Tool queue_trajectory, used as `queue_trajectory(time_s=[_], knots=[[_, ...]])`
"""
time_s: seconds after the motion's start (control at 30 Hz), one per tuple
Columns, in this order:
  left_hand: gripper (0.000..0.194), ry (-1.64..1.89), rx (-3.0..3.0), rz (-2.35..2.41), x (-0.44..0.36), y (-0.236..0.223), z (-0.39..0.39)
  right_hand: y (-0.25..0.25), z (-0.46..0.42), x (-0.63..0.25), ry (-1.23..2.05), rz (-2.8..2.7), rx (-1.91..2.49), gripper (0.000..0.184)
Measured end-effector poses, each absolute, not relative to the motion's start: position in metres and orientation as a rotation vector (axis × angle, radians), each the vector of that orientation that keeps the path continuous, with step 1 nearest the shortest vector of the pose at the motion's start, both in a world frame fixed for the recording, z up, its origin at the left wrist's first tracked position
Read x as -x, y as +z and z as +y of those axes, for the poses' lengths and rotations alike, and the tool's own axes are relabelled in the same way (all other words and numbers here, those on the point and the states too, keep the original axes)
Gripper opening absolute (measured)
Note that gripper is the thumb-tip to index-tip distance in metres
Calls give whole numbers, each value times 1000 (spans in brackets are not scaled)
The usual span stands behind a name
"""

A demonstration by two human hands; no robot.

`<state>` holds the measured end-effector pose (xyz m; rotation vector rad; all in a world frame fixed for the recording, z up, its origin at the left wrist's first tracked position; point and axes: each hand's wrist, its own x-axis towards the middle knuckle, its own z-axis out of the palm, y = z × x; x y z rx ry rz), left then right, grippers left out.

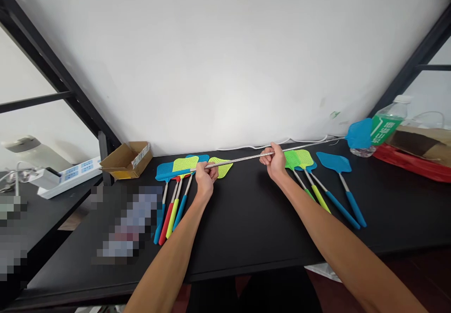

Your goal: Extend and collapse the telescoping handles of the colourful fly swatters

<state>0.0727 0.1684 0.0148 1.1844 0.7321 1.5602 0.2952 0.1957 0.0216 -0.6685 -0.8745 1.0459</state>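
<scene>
Both my hands hold one blue fly swatter (360, 133) with its telescopic metal rod stretched long, nearly level above the table. My left hand (206, 177) is closed round the rod beside the blue handle, which points left. Further along the rod, my right hand (274, 160) pinches it between thumb and fingers. The swatter's blue head is at the far right, in front of a bottle. Below my left hand lie several fly swatters (170, 216) with blue, red and yellow handles. Right of my right hand lie more swatters (319, 195), green, yellow and blue.
A cardboard box (127, 160) stands at the back left, near a white power strip (75, 174). At the right are a plastic bottle (389, 120) with a green label and a red bag (412, 162). A white cable (246, 147) runs along the wall. A blurred patch covers the table's left part.
</scene>
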Motion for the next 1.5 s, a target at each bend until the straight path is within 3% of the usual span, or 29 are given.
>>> queue_trajectory(time_s=[1.5], knots=[[51,1360,-1270,791,-88,15,158,24,189,-282,1105,-877,626,55]])
